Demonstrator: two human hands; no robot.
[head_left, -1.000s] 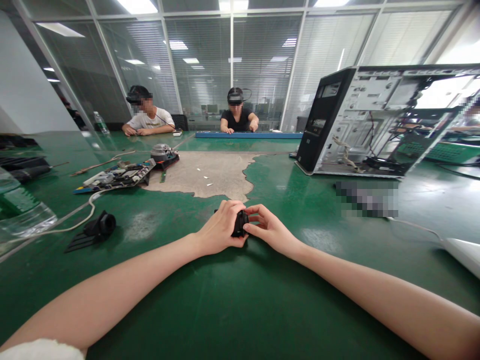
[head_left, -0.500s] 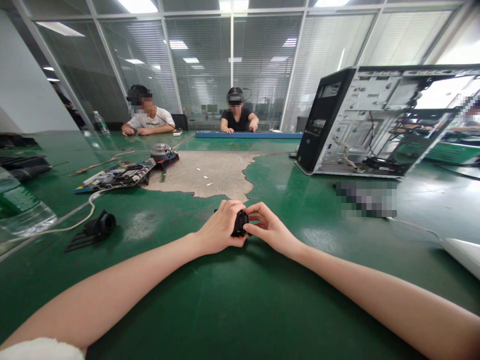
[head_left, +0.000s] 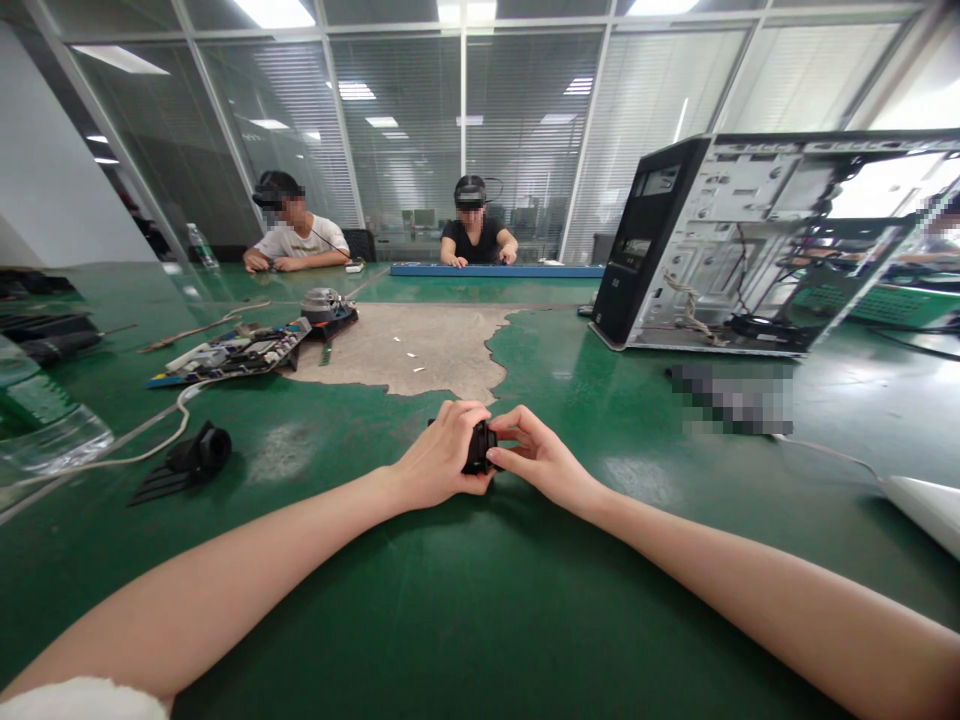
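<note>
Left hand (head_left: pixel 448 448): closed over a black plastic part (head_left: pixel 477 450), back of the hand up.
Right hand (head_left: pixel 534 452): thumb and fingertips pinching that part's right side.
Black plastic part: between the hands, mostly under the left, which is nearer; long axis hidden.
Green table (head_left: pixel 480 620): spreads toward the wearer from the grip, near edge out of view; a ragged bare patch (head_left: pixel 450 330) starts just beyond.
Computer case (head_left: pixel 652 245): well beyond, rightward.
</note>
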